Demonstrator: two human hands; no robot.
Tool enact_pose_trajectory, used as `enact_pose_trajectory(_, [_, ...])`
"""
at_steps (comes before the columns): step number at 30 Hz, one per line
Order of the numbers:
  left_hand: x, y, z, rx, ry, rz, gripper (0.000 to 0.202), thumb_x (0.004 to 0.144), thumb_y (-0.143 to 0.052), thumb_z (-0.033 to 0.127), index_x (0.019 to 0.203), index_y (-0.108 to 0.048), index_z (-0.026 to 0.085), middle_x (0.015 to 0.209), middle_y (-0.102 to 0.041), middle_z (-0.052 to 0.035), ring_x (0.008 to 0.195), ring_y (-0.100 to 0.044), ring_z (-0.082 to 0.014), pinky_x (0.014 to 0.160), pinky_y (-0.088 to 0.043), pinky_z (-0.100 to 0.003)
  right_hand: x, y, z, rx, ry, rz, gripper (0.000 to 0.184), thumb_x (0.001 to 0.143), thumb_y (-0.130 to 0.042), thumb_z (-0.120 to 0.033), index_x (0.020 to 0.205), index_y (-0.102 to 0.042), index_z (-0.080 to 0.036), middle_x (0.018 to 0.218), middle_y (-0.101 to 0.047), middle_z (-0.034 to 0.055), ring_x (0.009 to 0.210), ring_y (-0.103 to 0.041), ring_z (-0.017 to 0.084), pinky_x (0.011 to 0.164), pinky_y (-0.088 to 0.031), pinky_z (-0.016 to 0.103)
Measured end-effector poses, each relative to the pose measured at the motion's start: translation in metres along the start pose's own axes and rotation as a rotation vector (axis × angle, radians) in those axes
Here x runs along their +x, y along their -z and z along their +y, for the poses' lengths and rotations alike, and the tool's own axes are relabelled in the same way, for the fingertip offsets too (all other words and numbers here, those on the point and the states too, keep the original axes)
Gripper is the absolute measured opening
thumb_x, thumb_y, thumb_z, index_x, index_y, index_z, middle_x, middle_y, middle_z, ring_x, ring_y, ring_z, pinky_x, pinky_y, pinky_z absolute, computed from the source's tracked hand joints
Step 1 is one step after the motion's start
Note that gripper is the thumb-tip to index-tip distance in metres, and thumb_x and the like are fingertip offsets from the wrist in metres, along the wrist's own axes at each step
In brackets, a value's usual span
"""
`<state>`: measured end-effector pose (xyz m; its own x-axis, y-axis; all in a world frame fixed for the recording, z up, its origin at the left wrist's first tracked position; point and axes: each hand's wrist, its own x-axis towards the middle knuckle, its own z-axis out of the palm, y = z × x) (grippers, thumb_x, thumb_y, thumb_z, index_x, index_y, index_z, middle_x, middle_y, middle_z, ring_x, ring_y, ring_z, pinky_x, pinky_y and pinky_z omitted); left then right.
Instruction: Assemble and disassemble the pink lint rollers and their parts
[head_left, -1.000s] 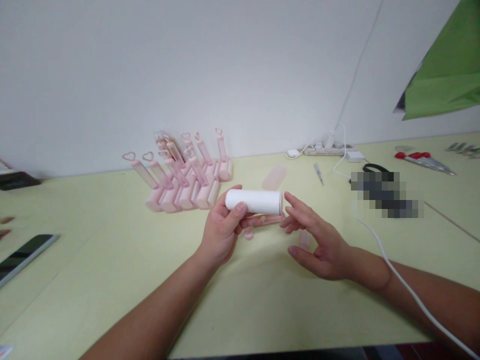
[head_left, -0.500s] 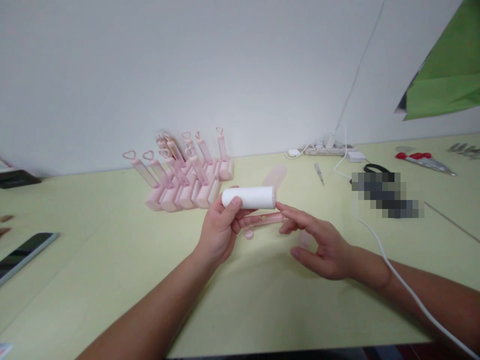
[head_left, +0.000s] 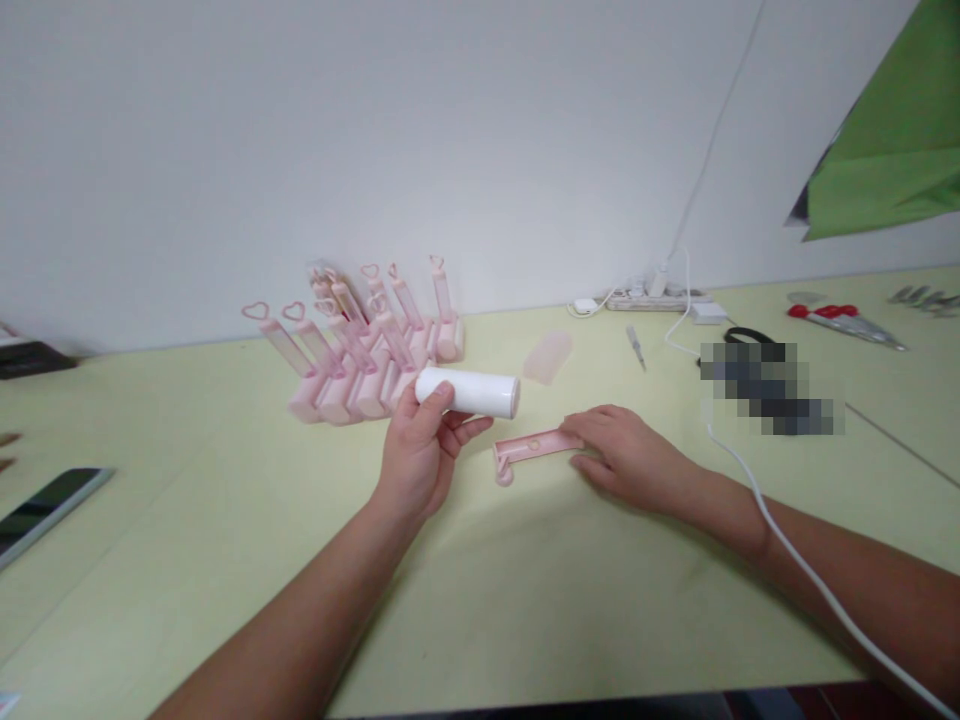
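Note:
My left hand (head_left: 421, 440) is closed around the left part of a smooth white cylindrical roll (head_left: 476, 393), held nearly level above the table. Its right end has a pale pink rim. To the right, my right hand (head_left: 626, 455) grips the right end of a long pink trough-shaped plastic piece (head_left: 536, 446), fingers over the top and thumb below. That piece has a raised ring-like outline inside and a small rounded knob at its left end. Behind it lies a flat translucent pink piece (head_left: 547, 357).
Several pink holders (head_left: 337, 395) with heart-topped sticks stand at the back left. A phone (head_left: 56, 505) lies far left. A power strip (head_left: 660, 299), a small pen-like tool (head_left: 636, 348) and red-handled scissors (head_left: 844, 320) are at the right. A white cable (head_left: 780, 540) crosses my right forearm.
My left hand has moved left with the white roll, away from my right hand. My right hand has left the roll's end and closed on the pink trough-shaped piece.

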<state>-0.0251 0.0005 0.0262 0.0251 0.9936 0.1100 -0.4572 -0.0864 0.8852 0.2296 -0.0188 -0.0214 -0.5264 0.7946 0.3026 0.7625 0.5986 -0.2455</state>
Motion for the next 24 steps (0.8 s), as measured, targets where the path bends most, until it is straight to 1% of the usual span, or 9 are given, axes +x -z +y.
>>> enact_pose_trajectory(2, [-0.001, -0.001, 0.0, 0.009, 0.003, 0.007, 0.038, 0.079, -0.075, 0.035, 0.105, -0.052, 0.019, 0.098, -0.061, -0.0017, 0.081, -0.066, -0.0139, 0.07, -0.064, -0.032, 0.002, 0.0, 0.004, -0.008, -0.052, 0.012, 0.026, 0.087, -0.055, -0.014, 0.11, -0.066, -0.016, 0.103, -0.072, 0.0117, 0.097, -0.063, 0.026, 0.089, -0.046, 0.04])
enact_pose_trajectory(4, [-0.001, -0.001, -0.001, 0.021, 0.002, 0.013, 0.038, 0.078, -0.075, 0.034, 0.104, -0.052, 0.019, 0.096, -0.06, -0.0013, 0.08, -0.066, -0.0136, 0.069, -0.064, -0.031, 0.004, 0.0, 0.009, -0.036, -0.094, 0.018, 0.025, 0.087, -0.054, -0.012, 0.108, -0.067, -0.016, 0.098, -0.072, 0.0114, 0.093, -0.063, 0.027, 0.085, -0.046, 0.039])
enact_pose_trajectory(10, [-0.002, -0.002, -0.005, 0.062, 0.013, -0.006, 0.041, 0.077, -0.075, 0.035, 0.106, -0.051, 0.019, 0.096, -0.059, -0.0018, 0.08, -0.066, -0.0141, 0.067, -0.064, -0.03, 0.006, 0.001, 0.014, -0.054, -0.183, 0.011, 0.025, 0.089, -0.057, -0.021, 0.112, -0.065, -0.015, 0.096, -0.072, 0.0108, 0.09, -0.064, 0.028, 0.08, -0.046, 0.038])
enact_pose_trajectory(12, [-0.002, -0.002, -0.006, 0.065, 0.012, -0.01, 0.043, 0.077, -0.076, 0.035, 0.107, -0.05, 0.019, 0.096, -0.058, -0.0018, 0.08, -0.065, -0.014, 0.067, -0.064, -0.03, 0.006, 0.003, 0.013, -0.003, -0.204, 0.071, 0.025, 0.09, -0.057, -0.024, 0.112, -0.064, -0.015, 0.1, -0.071, 0.0112, 0.092, -0.064, 0.027, 0.081, -0.047, 0.038])
enact_pose_trajectory(14, [-0.001, -0.001, -0.006, 0.065, 0.005, -0.002, 0.043, 0.077, -0.076, 0.035, 0.107, -0.05, 0.019, 0.095, -0.057, -0.0009, 0.079, -0.064, -0.0129, 0.066, -0.064, -0.03, 0.006, 0.005, 0.013, 0.079, -0.21, 0.163, 0.023, 0.091, -0.056, -0.025, 0.111, -0.064, -0.015, 0.101, -0.071, 0.0101, 0.092, -0.065, 0.025, 0.082, -0.048, 0.036])
enact_pose_trajectory(17, [0.001, 0.0, -0.006, 0.079, 0.002, 0.026, 0.045, 0.076, -0.077, 0.035, 0.107, -0.049, 0.02, 0.094, -0.056, 0.0007, 0.075, -0.063, -0.0115, 0.063, -0.063, -0.029, 0.004, 0.007, 0.013, 0.221, -0.232, 0.323, 0.017, 0.089, -0.061, -0.028, 0.101, -0.067, -0.017, 0.091, -0.07, 0.0055, 0.078, -0.065, 0.019, 0.073, -0.049, 0.032])
enact_pose_trajectory(20, [0.001, 0.0, -0.007, 0.096, 0.013, 0.04, 0.046, 0.076, -0.077, 0.036, 0.107, -0.048, 0.02, 0.092, -0.055, 0.0009, 0.073, -0.063, -0.0116, 0.058, -0.062, -0.027, 0.003, 0.006, 0.015, 0.352, -0.294, 0.474, 0.016, 0.085, -0.066, -0.032, 0.094, -0.067, -0.019, 0.083, -0.067, 0.0031, 0.067, -0.061, 0.017, 0.064, -0.048, 0.03])
enact_pose_trajectory(22, [0.001, 0.0, -0.009, 0.097, 0.022, 0.032, 0.046, 0.076, -0.077, 0.036, 0.107, -0.047, 0.019, 0.092, -0.056, 0.0006, 0.073, -0.063, -0.0116, 0.059, -0.062, -0.027, 0.002, 0.005, 0.016, 0.433, -0.341, 0.529, 0.018, 0.085, -0.067, -0.035, 0.094, -0.067, -0.019, 0.081, -0.067, 0.003, 0.064, -0.061, 0.016, 0.061, -0.049, 0.03])
enact_pose_trajectory(24, [0.0, 0.0, -0.012, 0.097, 0.035, 0.015, 0.046, 0.077, -0.077, 0.035, 0.108, -0.047, 0.019, 0.091, -0.056, 0.0003, 0.073, -0.063, -0.0118, 0.06, -0.062, -0.028, 0.002, 0.005, 0.016, 0.503, -0.386, 0.552, 0.021, 0.085, -0.066, -0.037, 0.095, -0.066, -0.019, 0.079, -0.067, 0.0028, 0.061, -0.061, 0.016, 0.058, -0.049, 0.03])
